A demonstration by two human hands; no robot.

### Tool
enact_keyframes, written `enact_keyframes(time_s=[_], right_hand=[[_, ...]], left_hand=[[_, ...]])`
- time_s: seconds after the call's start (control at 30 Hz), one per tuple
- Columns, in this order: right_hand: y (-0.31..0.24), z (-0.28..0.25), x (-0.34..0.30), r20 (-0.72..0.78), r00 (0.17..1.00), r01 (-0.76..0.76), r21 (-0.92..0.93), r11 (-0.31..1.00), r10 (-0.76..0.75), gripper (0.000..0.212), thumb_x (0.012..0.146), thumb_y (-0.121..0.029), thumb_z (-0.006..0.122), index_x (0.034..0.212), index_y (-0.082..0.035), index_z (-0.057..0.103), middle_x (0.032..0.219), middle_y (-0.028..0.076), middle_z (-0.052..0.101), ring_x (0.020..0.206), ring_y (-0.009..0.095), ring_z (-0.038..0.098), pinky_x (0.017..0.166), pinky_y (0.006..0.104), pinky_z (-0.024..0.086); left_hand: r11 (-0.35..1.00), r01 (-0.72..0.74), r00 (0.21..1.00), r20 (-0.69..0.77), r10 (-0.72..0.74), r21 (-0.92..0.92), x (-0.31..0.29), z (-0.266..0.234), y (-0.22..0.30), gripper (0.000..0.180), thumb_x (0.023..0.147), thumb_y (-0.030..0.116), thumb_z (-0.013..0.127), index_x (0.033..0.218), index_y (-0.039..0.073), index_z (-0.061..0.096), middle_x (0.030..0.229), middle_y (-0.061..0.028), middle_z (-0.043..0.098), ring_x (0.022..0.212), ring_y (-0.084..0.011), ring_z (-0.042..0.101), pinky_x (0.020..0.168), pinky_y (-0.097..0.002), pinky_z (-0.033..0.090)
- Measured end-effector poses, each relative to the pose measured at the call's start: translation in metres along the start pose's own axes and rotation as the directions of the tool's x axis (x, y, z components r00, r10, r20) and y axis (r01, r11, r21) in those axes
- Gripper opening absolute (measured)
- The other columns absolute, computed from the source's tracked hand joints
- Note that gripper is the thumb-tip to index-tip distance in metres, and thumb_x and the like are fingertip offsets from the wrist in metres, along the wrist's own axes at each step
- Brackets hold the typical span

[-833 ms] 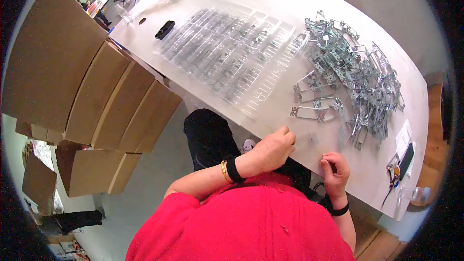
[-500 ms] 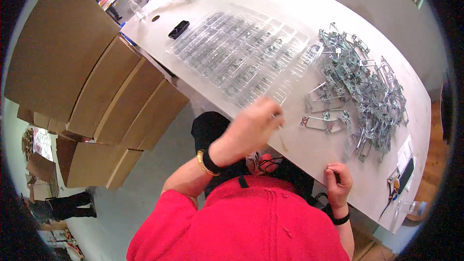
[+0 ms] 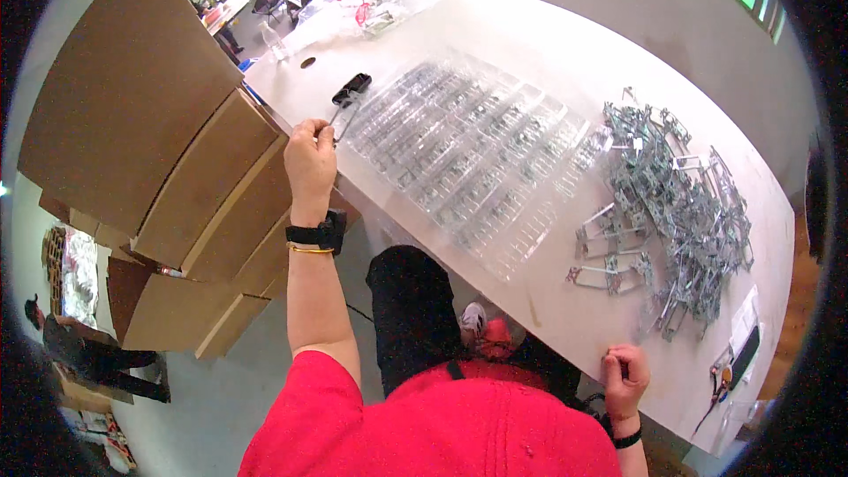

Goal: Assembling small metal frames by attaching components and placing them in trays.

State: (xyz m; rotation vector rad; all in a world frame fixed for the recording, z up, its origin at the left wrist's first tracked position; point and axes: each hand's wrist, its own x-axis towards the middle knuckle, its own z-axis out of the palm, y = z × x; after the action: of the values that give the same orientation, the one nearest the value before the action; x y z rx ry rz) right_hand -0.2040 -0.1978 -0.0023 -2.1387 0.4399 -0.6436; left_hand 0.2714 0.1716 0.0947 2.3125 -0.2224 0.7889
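Observation:
My left hand (image 3: 311,159) is stretched out over the table's left edge, thumb and fingers pinched on a thin grey metal frame (image 3: 346,115). That frame sits beside the near left corner of the clear plastic trays (image 3: 415,177), whose rows of compartments hold small metal parts. Near the front right edge my right hand (image 3: 625,373) rests with curled fingers, and nothing shows in it. Further off from it lies a large tangled heap of grey metal frames (image 3: 680,203). One loose frame (image 3: 609,278) lies at the heap's near left side.
Beyond my left hand is a small black object (image 3: 352,88). Plastic bags (image 3: 380,13) and a clear bottle (image 3: 274,40) stand at the far end of the white table (image 3: 565,318). Cardboard boxes (image 3: 203,177) are stacked at left. Pliers (image 3: 723,384) lie front right.
My left hand has swung left and away from me, from the table's front edge to the trays' left end, where the metal frame now shows. My right hand stays put; the view has shifted slightly.

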Motion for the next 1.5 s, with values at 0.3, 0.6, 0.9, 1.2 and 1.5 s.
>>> enact_keyframes(time_s=[0.3,0.6,0.9,1.2,1.5], right_hand=[[-0.002,-0.001,-0.003,0.0,0.996,-0.084,0.001,0.996,0.084,0.005,0.096,-0.004,0.07,0.095,-0.003,0.065,0.096,0.01,0.068,0.093,0.023,0.064,0.084,0.034,0.051],[-0.004,-0.001,-0.002,0.013,0.992,-0.126,0.016,0.992,0.126,0.008,0.098,-0.008,0.07,0.095,-0.002,0.065,0.097,0.011,0.066,0.088,0.021,0.062,0.081,0.033,0.05],[-0.006,0.0,-0.003,0.007,0.982,-0.188,0.044,0.981,0.188,0.012,0.099,-0.011,0.07,0.094,-0.002,0.065,0.098,0.011,0.066,0.088,0.02,0.062,0.08,0.0326,0.049],[-0.004,0.0,-0.004,0.003,0.988,-0.153,0.024,0.988,0.153,0.009,0.098,-0.009,0.07,0.095,-0.002,0.065,0.098,0.01,0.066,0.091,0.021,0.062,0.084,0.0332,0.049],[0.002,0.0,-0.005,0.023,0.992,-0.127,0.017,0.992,0.127,0.007,0.099,-0.007,0.067,0.096,-0.002,0.064,0.098,0.01,0.067,0.09,0.02,0.062,0.084,0.0332,0.049]], left_hand=[[0.998,-0.02,0.994,0.108,0.014,0.055,0.021,0.053,-0.018,0.015,0.093,0.014,0.068,0.098,0.002,0.074,0.101,-0.0195,0.072,0.096,-0.0389,0.069,0.086,-0.0472,0.054],[0.987,-0.059,0.984,0.177,0.031,0.15,0.027,0.077,-0.027,0.014,0.092,0.014,0.07,0.098,0.003,0.075,0.102,-0.0174,0.073,0.098,-0.0391,0.068,0.092,-0.0477,0.052],[0.98,-0.046,0.995,0.095,0.028,0.193,0.02,0.083,-0.034,0.022,0.093,0.013,0.072,0.11,0.0,0.073,0.104,-0.0206,0.072,0.1,-0.0387,0.068,0.093,-0.0467,0.053],[0.968,-0.043,0.994,0.108,0.017,0.246,0.013,0.068,-0.034,0.029,0.086,-0.003,0.059,0.109,0.003,0.075,0.105,-0.0193,0.072,0.104,-0.038,0.066,0.095,-0.046,0.052],[0.983,-0.126,0.99,0.08,0.116,0.131,0.0,0.055,-0.032,0.038,0.083,-0.007,0.05,0.109,0.003,0.076,0.104,-0.0232,0.071,0.101,-0.041,0.069,0.092,-0.0461,0.055]])
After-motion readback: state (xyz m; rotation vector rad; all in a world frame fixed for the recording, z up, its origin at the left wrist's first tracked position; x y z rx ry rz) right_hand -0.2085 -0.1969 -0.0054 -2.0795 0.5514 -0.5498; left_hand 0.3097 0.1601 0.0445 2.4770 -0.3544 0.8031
